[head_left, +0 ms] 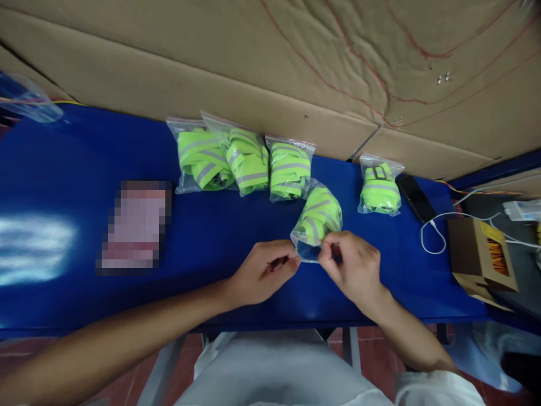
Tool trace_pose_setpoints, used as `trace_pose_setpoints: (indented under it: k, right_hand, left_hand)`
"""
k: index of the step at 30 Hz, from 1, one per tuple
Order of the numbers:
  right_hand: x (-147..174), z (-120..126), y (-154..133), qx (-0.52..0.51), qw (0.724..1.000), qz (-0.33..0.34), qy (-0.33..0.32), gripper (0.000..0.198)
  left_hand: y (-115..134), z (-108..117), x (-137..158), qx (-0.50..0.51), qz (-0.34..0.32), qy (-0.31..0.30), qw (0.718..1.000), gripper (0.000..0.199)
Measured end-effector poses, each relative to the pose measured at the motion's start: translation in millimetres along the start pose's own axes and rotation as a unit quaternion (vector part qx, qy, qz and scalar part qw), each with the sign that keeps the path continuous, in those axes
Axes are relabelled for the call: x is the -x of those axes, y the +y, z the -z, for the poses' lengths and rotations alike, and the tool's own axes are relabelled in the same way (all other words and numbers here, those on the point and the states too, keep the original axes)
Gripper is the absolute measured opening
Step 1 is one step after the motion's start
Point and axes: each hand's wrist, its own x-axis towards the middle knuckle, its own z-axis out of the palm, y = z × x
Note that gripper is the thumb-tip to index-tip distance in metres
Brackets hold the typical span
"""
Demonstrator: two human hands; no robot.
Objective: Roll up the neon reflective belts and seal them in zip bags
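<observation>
A clear zip bag [307, 251] with a rolled neon-green reflective strap [322, 210] inside lies in front of me, its mouth towards my body. My left hand [266, 270] pinches the left corner of that mouth between thumb and fingers. On the other side, my right hand [353, 268] has its fingers closed on the bag's edge near the right corner. The strap sits in the far part of the bag, and the near part is flat. Behind it stand more bagged green straps: one bag [291, 169] close by and two bags [247, 160] [203, 158] farther left.
Another bagged strap [381, 189] lies at the right beside a black phone [416, 198] with a white cable [443, 239]. A cardboard box [473, 254] stands at the right edge. Left on the blue table [220, 237] is a blurred-out rectangular item [137, 225]. Brown board [169, 67] walls the back.
</observation>
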Motion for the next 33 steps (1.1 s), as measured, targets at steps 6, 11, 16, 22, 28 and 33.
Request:
trace_pose_setpoints:
  k: [6, 11, 16, 22, 28, 33]
  right_hand:
    - [1.0, 7.4, 12.3, -0.042, 0.996, -0.054, 0.052, 0.008]
    - [1.9, 6.7, 15.4, -0.203, 0.961, -0.152, 0.107, 0.004]
    - [-2.8, 2.7, 21.1, -0.319, 0.915, -0.217, 0.122, 0.016]
    - [-4.4, 0.3, 34.1, -0.440, 0.823, -0.337, 0.125, 0.025]
    - [-4.8, -5.1, 46.7, -0.417, 0.838, -0.327, 0.130, 0.025]
    - [-11.6, 16.2, 63.9, -0.393, 0.874, -0.278, 0.070, 0.018]
  left_hand:
    - [5.8, 7.9, 1.4, -0.042, -0.049, 0.005, 0.998, 0.036]
    - [15.4, 15.7, 6.6, -0.134, -0.192, 0.002, 0.972, 0.016]
    - [-0.5, 19.8, 0.4, -0.144, -0.220, 0.152, 0.953, 0.081]
    - [-14.9, 17.9, -12.4, 0.104, 0.002, 0.102, 0.989, 0.116]
    - [-1.4, 20.4, -18.4, 0.300, 0.176, 0.043, 0.937, 0.079]
    - [5.0, 24.8, -21.8, 0.254, 0.148, 0.118, 0.949, 0.061]
